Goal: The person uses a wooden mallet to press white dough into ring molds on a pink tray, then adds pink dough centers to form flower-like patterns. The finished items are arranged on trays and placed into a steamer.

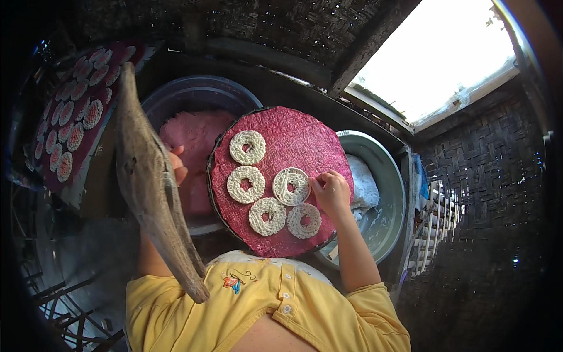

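Pinching hand: right hand point(333, 192), thumb and forefinger brought narrowly together at the right-hand edge of the rimmed ring point(281, 189); tips at the thin raised rim, other fingers curled in.
Right wrist: slightly bent, hand angled up and leftward over the tray.
Right forearm point(359, 249): slants from lower right up to the tray, elbow outward, short yellow sleeve point(378, 311) above it.
Rimmed ring: pale lacy disc with centre hole, near the middle of the round tray point(311, 132), lying flat on its dark pink covering.
Left hand point(179, 167): mostly hidden behind the wooden piece; bent fingers show past its right edge, over the purple basin side. Grip: cannot tell whether it closes on the wood.
Left forearm point(153, 255): rises from the left sleeve, passes behind the wood, largely covered.
Wooden piece point(146, 158): long, tapered, weathered, with a lengthwise slit; stands at a slant, top leaning left, lower end in front of the yellow top point(234, 322).
Other rings: upper left ring point(234, 148); middle left ring point(233, 185); lower left ring point(257, 218); lower right ring point(315, 223), just below the rimmed one. All flat on the tray.
Basins: purple basin point(193, 88) left of tray, pink mass point(193, 126) inside; grey-green basin point(390, 176) right, white mass point(360, 176) inside.
Far left: pink-and-white rings point(76, 138) in rows on a dark pink sheet.
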Available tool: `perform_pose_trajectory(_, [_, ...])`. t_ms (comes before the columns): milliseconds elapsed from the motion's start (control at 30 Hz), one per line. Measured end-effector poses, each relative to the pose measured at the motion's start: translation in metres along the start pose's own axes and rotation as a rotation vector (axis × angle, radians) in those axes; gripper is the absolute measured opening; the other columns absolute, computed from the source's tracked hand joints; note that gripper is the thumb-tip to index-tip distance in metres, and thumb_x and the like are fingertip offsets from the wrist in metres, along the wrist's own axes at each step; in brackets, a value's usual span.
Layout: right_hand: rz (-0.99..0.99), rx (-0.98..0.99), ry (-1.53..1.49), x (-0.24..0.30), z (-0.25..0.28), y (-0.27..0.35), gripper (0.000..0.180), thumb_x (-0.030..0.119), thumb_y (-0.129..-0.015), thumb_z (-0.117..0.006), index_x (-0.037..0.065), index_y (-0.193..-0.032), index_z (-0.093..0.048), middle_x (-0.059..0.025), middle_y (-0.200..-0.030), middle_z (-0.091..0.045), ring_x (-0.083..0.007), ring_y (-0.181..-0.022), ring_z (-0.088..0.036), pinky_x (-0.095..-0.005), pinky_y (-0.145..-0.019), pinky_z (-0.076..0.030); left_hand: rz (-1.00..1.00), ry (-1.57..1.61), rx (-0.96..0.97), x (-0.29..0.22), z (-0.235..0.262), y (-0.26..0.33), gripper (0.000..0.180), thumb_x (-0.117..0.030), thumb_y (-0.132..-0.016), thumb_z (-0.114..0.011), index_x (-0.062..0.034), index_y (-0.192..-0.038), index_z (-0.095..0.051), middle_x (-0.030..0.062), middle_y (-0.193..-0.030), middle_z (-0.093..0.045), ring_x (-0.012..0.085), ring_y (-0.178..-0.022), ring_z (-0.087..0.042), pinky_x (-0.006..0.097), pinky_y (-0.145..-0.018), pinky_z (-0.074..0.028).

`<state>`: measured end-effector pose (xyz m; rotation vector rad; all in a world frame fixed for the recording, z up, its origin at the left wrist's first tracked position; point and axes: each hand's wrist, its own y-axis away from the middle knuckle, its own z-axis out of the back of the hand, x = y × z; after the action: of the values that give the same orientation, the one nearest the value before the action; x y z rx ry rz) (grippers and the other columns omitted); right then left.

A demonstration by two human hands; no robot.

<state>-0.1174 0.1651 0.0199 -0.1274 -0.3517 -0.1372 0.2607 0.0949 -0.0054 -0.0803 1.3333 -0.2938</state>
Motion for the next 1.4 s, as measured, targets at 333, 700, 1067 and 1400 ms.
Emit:
perform_pose_trajectory(333, [0.062, -0.033, -0.016, 0.009, 0.012, -0.004, 0.018, 0.023, -0.071, -0.064, 0.005, -0.07, -0.068, -0.0065, -0.072, -0.059, -0.0251, -0.074, -0.059, -0.0368, -0.066, -0.048, 0.014, 0.003, -0.065, 0.007, 0.011, 0.004, 0.049, -0.029, -0.07, -0.069, -0.0062, -0.11, -0.055, 0.0134, -0.096, -0.062, 0.0247, -0.089, -0.062, 0.034, -0.079, -0.049])
perform_pose_trajectory(700, [0.111, -0.021, 0.008, 0.013, 0.014, -0.007, 0.018, 0.022, -0.071, -0.064, 0.005, -0.07, -0.068, -0.0075, -0.072, -0.059, -0.0248, -0.071, -0.06, -0.0364, -0.065, -0.047, 0.011, -0.002, -0.071, 0.009, 0.012, 0.007, 0.047, -0.029, -0.07, -0.07, -0.0067, -0.108, -0.056, 0.0121, -0.095, -0.062, 0.0241, -0.087, -0.062, 0.034, -0.078, -0.049])
perform_pose_trajectory(1067, [-0.043, -0.068, 0.089, 0.018, -0.002, -0.075, 0.019, 0.026, -0.071, -0.062, 0.008, -0.072, -0.068, -0.0089, -0.084, -0.062, -0.0287, -0.081, -0.061, -0.0397, -0.073, -0.049, 0.006, -0.004, -0.073, 0.009, 0.018, 0.008, 0.046, -0.03, -0.069, -0.071, -0.0072, -0.106, -0.057, 0.0109, -0.094, -0.063, 0.0234, -0.085, -0.062, 0.034, -0.076, -0.05])
perform_pose_trajectory(1400, [-0.082, 0.042, 0.08, 0.02, -0.016, -0.077, 0.021, 0.031, -0.075, -0.062, 0.011, -0.079, -0.071, -0.007, -0.091, -0.062, -0.0288, -0.086, -0.062, -0.0397, -0.075, -0.049, 0.011, -0.021, -0.092, 0.011, 0.023, 0.017, 0.045, -0.03, -0.068, -0.072, -0.0077, -0.104, -0.058, 0.0097, -0.093, -0.063, 0.0228, -0.083, -0.062, 0.034, -0.075, -0.05])
